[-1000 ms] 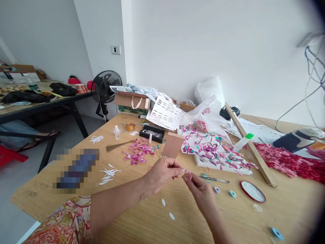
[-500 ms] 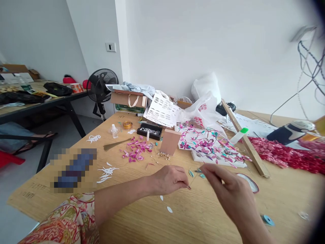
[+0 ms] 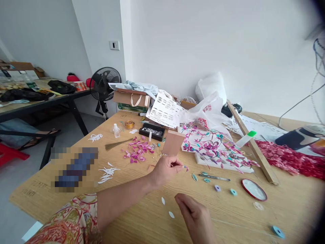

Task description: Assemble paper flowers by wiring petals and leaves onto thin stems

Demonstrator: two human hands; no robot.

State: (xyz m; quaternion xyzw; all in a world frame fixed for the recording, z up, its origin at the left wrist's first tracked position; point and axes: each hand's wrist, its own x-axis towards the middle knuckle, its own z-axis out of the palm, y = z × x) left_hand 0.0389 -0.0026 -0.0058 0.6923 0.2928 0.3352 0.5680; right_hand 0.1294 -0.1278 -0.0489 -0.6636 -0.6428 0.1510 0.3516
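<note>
a small pink piece (image 3: 187, 169) juts rightward from the fingertips of the left hand (image 3: 165, 172), held above the table; it looks slim, with a bluish-white patch near the grip, though it is too small to make out well. a fine pale thread (image 3: 233, 223) stretches across the wood beside the right hand (image 3: 196, 214), slanting down to the right towards a flat, round blue spool (image 3: 278, 231) with a hole in its middle.

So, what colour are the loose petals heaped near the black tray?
The loose petals are pink to magenta, shown in the head view.
</note>
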